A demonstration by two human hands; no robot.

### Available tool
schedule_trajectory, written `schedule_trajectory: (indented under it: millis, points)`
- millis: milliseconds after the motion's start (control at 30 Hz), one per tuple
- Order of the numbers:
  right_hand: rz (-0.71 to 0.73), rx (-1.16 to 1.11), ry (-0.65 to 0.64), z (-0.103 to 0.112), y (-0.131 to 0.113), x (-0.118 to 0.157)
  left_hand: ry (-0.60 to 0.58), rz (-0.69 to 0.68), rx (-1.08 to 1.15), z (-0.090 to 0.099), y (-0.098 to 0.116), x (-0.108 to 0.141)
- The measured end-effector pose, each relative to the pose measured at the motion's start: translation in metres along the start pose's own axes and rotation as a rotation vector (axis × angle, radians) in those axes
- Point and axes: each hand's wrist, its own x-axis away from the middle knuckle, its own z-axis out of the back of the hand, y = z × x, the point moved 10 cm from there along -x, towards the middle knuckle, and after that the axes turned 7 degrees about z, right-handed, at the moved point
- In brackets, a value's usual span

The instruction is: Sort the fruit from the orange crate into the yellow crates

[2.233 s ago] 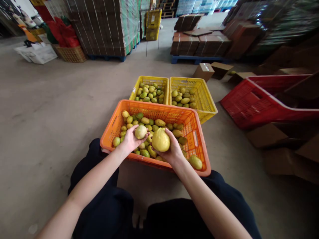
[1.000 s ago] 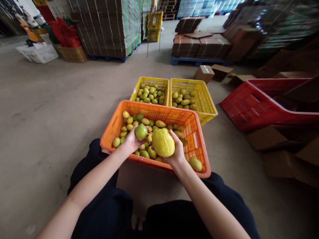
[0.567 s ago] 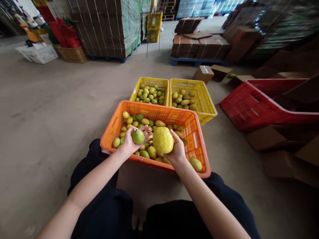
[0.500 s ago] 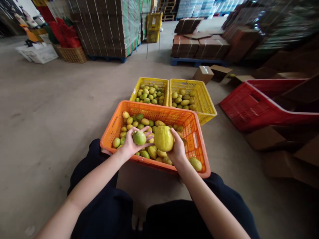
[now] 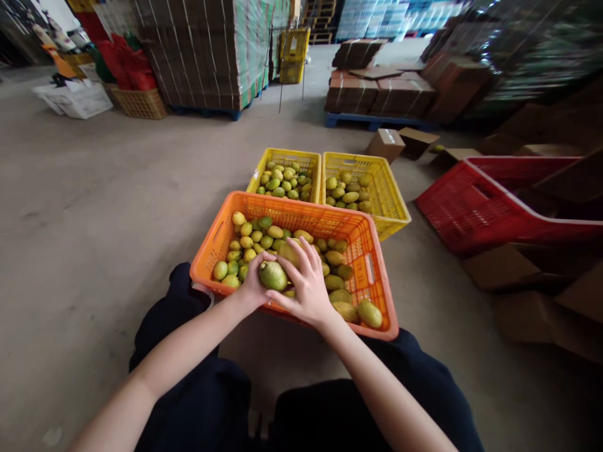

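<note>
My left hand (image 5: 255, 284) is cupped round a green, lemon-like fruit (image 5: 273, 276) with a pale stem end. Beside it, my right hand (image 5: 308, 282) has its fingers spread, its thumb and fingers close to that fruit; whether they touch it I cannot tell. A larger yellowish fruit (image 5: 288, 251) shows behind the right fingers, partly hidden. Both hands are over the front of an orange plastic crate (image 5: 301, 210), which holds smaller yellow and green fruits (image 5: 245, 242) on the left and longer, duller ones (image 5: 335, 257) on the right.
Beyond the orange crate stand two yellow crates (image 5: 394, 188) with more fruit. A red crate (image 5: 452, 204) lies to the right among open cardboard boxes (image 5: 502, 273). Farther back are wrapped stacks (image 5: 193, 56) on pallets and a wicker basket (image 5: 141, 103).
The large yellow fruit is no longer in my right hand's grasp. That hand has moved left and spread its fingers beside the green fruit. My left hand has shifted slightly down and curled around it.
</note>
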Motion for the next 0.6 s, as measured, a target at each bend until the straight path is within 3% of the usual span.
schedule_trajectory:
  millis: [133, 267, 467, 600]
  points:
    - [0.054, -0.035, -0.008, -0.002, -0.013, -0.001, -0.066, -0.003, -0.026, -0.008, 0.006, 0.005]
    - [0.019, -0.282, 0.146, 0.020, -0.018, -0.003, -0.188, 0.069, -0.030, -0.021, -0.001, 0.006]
    - [-0.291, -0.613, 0.512, 0.062, 0.031, 0.007, -0.270, 0.080, 0.060, -0.024, 0.010, 0.005]
    - [-0.438, -0.807, 0.540, 0.058, 0.054, 0.007, -0.304, 0.050, 0.091, -0.024, 0.022, 0.004]
